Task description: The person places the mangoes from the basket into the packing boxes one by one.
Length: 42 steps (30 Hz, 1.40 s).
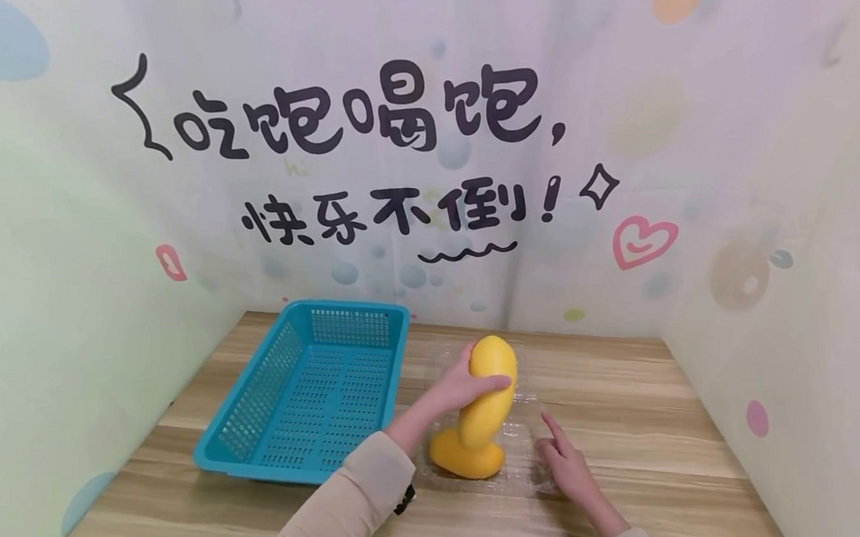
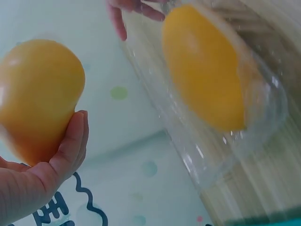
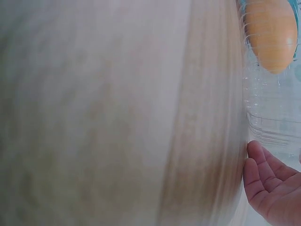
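Observation:
My left hand (image 1: 460,386) grips a yellow mango (image 1: 491,410), thumb across its near side, in the head view. It is held up above a clear plastic clamshell container (image 1: 519,435) on the table. A second, deeper yellow mango (image 1: 466,455) lies in the container's near part; the left wrist view also shows this mango (image 2: 204,70) behind clear plastic. My right hand (image 1: 567,466) is at the container's right side, index finger extended and nothing in its grasp. In the right wrist view its fingertips (image 3: 255,149) are close to the container's edge.
A blue perforated basket (image 1: 210,419) stands on the wood-grain table (image 1: 647,442), left of the container. Behind the table hangs a printed backdrop (image 1: 443,26) with black lettering, and pale walls rise on both sides.

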### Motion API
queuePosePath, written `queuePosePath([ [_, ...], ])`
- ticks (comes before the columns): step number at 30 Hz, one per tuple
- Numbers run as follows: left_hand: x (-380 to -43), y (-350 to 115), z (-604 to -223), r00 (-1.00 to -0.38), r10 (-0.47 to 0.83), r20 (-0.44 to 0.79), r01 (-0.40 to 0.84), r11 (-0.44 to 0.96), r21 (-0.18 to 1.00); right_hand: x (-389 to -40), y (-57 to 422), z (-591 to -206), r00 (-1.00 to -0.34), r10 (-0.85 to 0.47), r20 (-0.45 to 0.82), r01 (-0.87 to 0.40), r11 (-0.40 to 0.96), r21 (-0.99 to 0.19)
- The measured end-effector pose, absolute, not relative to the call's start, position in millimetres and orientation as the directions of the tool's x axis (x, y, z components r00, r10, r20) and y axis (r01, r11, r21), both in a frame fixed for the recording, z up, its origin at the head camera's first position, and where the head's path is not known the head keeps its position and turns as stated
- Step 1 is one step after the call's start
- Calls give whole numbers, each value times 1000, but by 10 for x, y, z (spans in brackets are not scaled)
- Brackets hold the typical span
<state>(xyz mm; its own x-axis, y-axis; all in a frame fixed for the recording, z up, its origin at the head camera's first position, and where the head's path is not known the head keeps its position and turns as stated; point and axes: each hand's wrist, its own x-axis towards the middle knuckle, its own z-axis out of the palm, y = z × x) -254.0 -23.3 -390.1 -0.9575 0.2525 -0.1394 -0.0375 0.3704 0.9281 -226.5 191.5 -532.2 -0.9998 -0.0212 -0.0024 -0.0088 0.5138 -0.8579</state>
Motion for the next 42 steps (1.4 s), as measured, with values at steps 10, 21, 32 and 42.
queuePosePath([
  [10, -2465, 33, -4143, -965, 236, -115, -8, 412, 911, -2268, 1926, -5331, -1000, -18, 1, -10, 529, -848],
  [21, -2347, 271, -4346, -984, 161, -82, 26, 573, 819, -2242, 1945, -5325, -1000, -13, -14, 5, 548, -836],
  [32, -2309, 359, -4512, -999, 30, -38, -11, 617, 787, -2244, 1945, -5340, -999, -26, 34, -43, 571, -820],
  [42, -2341, 390, -4718, -1000, 10, 12, 16, 765, 644, -2254, 1935, -5326, -999, -28, 30, -41, 554, -831],
])
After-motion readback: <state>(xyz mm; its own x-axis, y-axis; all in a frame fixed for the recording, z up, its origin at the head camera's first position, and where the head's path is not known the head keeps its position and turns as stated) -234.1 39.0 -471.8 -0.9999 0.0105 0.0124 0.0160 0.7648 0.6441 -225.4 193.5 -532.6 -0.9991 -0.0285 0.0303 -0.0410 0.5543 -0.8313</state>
